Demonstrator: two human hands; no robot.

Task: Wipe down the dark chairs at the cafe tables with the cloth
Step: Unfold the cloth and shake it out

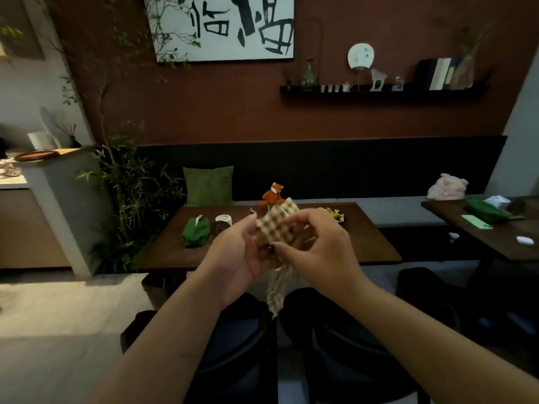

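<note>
A beige checked cloth (pixel 277 225) is held up in front of me, one end sticking up and a strip hanging down between my wrists. My left hand (pixel 239 252) grips its left side with curled fingers. My right hand (pixel 316 243) pinches it from the right. Below my forearms stand two dark chairs, side by side: the left chair (pixel 239 345) and the right chair (pixel 347 354). Both are pushed toward a brown cafe table (pixel 370 243). My arms hide parts of both chairs.
On the table lie a green pouch (pixel 196 231), a small cup (pixel 224 219) and wrapped sweets (pixel 335 213). A dark bench with a green cushion (pixel 208 186), fox toy (pixel 273 193) and pink plush (pixel 447 186) runs behind. A second table (pixel 495 240) stands right, plants (pixel 131 199) left.
</note>
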